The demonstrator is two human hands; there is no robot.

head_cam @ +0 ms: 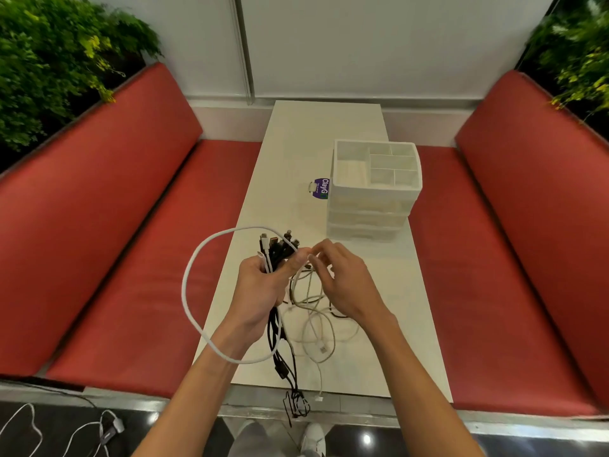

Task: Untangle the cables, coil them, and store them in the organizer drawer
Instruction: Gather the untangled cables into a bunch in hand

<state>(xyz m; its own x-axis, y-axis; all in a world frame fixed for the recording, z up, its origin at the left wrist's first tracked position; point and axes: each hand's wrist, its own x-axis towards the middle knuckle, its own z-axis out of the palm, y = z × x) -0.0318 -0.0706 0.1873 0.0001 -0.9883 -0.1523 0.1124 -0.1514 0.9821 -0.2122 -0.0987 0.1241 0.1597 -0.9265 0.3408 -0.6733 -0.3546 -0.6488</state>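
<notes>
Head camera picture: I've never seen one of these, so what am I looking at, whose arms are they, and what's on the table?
No machine here. A person wears a camera on the head, so you look down at their own arms. The left hand grips a bundle of black and white cables, one white loop arching out. The fingers of the right hand reach toward the bundle; whether they pinch a cable is unclear. More pale cables lie on the white table, a white drawer organizer behind them. Red benches flank it.
</notes>
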